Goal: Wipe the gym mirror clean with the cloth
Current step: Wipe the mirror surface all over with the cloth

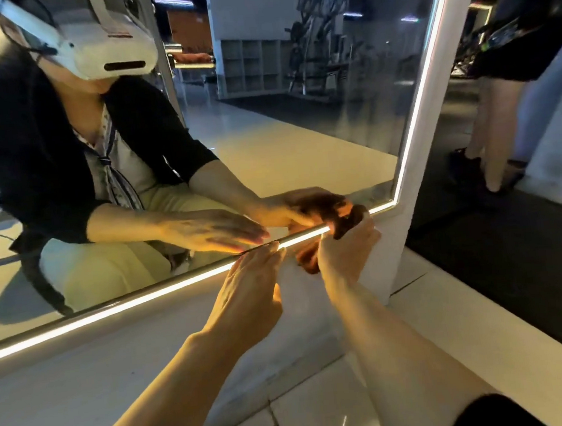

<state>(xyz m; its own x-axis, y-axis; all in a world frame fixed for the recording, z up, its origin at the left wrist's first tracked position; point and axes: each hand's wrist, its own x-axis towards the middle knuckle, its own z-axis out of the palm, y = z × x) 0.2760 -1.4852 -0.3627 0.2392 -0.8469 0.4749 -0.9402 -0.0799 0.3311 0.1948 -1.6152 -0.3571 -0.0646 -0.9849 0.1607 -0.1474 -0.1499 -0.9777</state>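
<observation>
Working the cloth along the mirror's bottom right corner.

I am seeing the gym mirror [299, 126] filling the left and centre, its lit bottom frame strip [111, 312] running toward 3 o'clock. My left hand [249, 290] is resting released, straight fingers touching that strip. At its 2 o'clock my right hand [347, 251] is grasping the brown cloth [343, 222], bunched against the corner. I am judging the cloth soft, light and easily bunched, best held wadded in the palm; the glass looks stiff, slick and fragile. Open glass is lying toward 11 o'clock; the white side frame [429, 98] and the ledge [452, 316] are hemming me in at 3 o'clock.
</observation>
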